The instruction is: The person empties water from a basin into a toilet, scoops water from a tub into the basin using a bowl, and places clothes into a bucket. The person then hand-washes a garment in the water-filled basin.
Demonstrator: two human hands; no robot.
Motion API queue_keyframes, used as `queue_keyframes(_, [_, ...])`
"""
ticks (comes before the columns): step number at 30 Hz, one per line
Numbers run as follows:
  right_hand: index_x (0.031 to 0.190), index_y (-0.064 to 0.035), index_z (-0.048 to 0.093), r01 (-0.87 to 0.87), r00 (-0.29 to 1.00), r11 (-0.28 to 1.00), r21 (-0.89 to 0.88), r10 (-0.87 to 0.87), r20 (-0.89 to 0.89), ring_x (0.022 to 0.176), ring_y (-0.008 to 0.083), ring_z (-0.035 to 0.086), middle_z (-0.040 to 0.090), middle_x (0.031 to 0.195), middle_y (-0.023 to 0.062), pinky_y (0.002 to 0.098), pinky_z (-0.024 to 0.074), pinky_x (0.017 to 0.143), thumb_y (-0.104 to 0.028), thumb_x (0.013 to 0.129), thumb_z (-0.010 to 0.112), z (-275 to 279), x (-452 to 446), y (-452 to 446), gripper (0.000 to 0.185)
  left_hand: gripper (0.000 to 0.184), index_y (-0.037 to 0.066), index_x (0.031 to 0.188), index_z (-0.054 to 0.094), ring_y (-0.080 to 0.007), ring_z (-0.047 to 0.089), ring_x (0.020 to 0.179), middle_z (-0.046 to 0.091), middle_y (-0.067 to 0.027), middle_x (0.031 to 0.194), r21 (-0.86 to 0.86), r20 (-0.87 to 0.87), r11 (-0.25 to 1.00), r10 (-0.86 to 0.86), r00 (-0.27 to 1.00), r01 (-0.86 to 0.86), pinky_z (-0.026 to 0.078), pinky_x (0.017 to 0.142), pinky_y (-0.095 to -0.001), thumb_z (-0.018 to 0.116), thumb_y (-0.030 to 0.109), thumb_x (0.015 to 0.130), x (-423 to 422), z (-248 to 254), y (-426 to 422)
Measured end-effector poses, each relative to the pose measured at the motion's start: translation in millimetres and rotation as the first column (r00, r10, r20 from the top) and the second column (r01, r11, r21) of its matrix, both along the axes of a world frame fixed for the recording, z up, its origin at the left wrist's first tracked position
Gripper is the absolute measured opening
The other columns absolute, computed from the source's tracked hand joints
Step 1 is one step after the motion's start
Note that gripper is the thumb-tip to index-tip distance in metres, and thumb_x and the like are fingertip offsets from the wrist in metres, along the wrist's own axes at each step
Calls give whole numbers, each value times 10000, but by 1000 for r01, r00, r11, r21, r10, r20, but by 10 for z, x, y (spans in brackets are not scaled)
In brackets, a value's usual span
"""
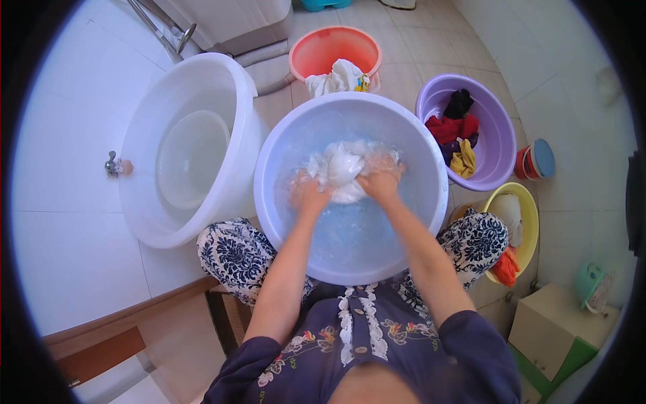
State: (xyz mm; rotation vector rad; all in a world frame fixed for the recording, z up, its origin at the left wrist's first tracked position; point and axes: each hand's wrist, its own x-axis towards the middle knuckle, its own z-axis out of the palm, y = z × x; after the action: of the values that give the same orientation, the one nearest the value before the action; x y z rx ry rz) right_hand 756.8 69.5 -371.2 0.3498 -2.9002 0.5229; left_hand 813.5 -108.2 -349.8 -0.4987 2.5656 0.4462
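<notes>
A large pale-blue basin (351,273) of water stands between my knees. In it a wet white cloth (344,168) bulges above the splashing surface. My left hand (309,191) grips the cloth's left side, its fingers partly hidden by water and foam. On the other side my right hand (382,182) is closed on the same cloth, fingertips blurred by the splash. Both wrists are just above the water.
A big white tub (235,128) with water stands at left, under a wall tap (114,165). Ahead is a red bucket (323,46) with white cloth over its rim. At right are a purple basin (501,141) and a yellow basin (531,229), both holding clothes.
</notes>
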Motion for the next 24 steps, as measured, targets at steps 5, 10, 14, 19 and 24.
queue_keyframes(5, [896, -38, 552, 148, 988, 634, -759, -122, 91, 887, 316, 498, 538, 930, 145, 389, 406, 766, -172, 574, 666, -9, 80, -446, 367, 639, 73, 1266, 355, -293, 360, 1173, 418, -103, 1258, 951, 208, -2, 741, 638, -308, 309, 959, -406, 512, 463, 785, -72, -315, 130])
queue_keyframes(10, [816, -53, 542, -340, 935, 613, -713, 139, -326, 735, 314, 552, 524, 887, 148, 376, 454, 570, -191, 597, 665, 763, 754, -624, 287, 479, 60, 1228, 399, -257, 427, 1114, 461, -127, 1194, 541, 535, -817, 148, 832, -202, 358, 935, -358, 443, 363, 860, -190, 249, 175])
queue_keyframes(14, [849, -67, 549, -334, 927, 764, -552, 162, -338, 679, 306, 563, 531, 891, 148, 357, 456, 494, -233, 630, 651, 684, 630, -512, 294, 399, 21, 1127, 465, -222, 506, 994, 524, -110, 1077, 864, 279, -502, 413, 867, -39, 421, 850, -328, 474, 313, 857, -269, -359, 140])
queue_keyframes(19, [1031, -24, 531, 170, 973, 819, -548, -228, -39, 810, 360, 537, 456, 1053, 218, 403, 449, 669, -255, 724, 603, 274, 290, -132, 391, 322, -8, 1030, 519, -175, 574, 842, 571, -76, 959, 960, 276, -148, 634, 722, -237, 472, 725, -276, 571, 219, 808, -291, 357, 345])
queue_keyframes(24, [1120, -5, 486, 212, 975, 911, -354, -219, 20, 965, 407, 461, 380, 1138, 267, 431, 388, 817, -264, 765, 577, 224, 905, 123, 449, 538, -4, 1146, 485, -294, 469, 1029, 488, -168, 1099, 320, -457, 922, -53, 888, 220, 398, 852, -364, 667, 241, 703, -529, 338, 32])
